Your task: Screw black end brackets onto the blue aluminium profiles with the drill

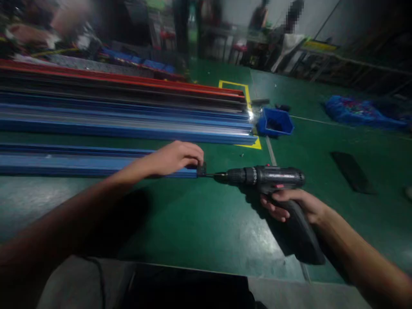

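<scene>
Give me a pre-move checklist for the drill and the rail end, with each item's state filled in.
1. Right hand around the drill grip: ok.
2. Left hand at the end of the near blue rail: ok.
3. Bit pointing at the black end piece: ok.
4. Bit tip properly seated: cannot tell, too blurred.
5. Left fingertips well away from the bit tip: not ok, they look close.
6. Blue bin out of the drill's line: ok, it stands beyond.

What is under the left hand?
Under the left hand is the nearest blue rail, with a small black piece at its end. What the hand covers cannot be seen.
</scene>
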Available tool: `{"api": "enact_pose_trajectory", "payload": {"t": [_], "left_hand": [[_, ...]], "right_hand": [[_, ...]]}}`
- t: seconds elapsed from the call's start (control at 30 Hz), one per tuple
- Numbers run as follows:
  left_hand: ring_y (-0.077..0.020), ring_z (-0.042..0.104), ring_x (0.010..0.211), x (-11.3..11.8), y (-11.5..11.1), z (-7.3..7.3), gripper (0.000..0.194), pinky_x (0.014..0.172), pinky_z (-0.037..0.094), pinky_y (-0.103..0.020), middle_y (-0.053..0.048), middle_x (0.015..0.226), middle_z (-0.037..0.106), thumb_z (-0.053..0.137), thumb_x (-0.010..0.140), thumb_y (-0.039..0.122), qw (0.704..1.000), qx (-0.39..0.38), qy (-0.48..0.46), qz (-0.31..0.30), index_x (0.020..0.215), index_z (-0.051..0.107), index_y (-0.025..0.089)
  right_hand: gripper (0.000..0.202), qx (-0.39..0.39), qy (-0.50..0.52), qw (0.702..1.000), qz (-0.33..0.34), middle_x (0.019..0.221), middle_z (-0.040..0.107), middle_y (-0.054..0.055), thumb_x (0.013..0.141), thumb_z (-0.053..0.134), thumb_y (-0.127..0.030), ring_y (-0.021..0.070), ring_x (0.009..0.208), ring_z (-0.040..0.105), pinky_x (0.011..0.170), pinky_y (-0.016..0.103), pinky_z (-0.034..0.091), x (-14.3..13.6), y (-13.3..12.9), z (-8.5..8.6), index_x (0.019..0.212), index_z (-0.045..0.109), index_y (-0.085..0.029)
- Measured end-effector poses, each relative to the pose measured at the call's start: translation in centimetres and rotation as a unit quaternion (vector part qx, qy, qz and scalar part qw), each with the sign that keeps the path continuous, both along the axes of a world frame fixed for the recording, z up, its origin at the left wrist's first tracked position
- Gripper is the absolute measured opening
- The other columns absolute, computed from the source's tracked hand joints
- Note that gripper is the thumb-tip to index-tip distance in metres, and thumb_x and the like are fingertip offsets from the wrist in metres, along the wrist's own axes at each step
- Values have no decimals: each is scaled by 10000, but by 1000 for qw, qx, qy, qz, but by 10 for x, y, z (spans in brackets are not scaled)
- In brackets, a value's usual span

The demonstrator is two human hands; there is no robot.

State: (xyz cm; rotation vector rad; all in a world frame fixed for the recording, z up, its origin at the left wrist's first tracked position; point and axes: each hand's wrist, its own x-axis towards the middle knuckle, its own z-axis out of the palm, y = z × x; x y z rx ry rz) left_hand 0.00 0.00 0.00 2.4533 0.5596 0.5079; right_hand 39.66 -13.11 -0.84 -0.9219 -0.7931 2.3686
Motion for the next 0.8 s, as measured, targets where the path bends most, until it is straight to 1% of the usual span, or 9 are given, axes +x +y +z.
{"api": "enact_pose_trajectory", "payload": {"t": [0.3,0.8], "left_hand": [[-155,691,956,1,-1,0,201,891,484,-257,-35,1033,743,577,1014,221,1000,-3,0,8,926,756,194],[-154,694,952,1,-1,0,198,883,486,-254,-38,1031,740,574,1016,215,1000,1,-1,6,923,747,188]], "right_hand": [[225,7,6,1000,5,870,698,76,945,723,-208,50,561,582,601,197,573,2,2,-3,1079,784,-37],[233,0,20,1000,5,878,699,80,951,716,-198,51,570,599,614,197,581,1,2,-3,1096,782,-28]]}}
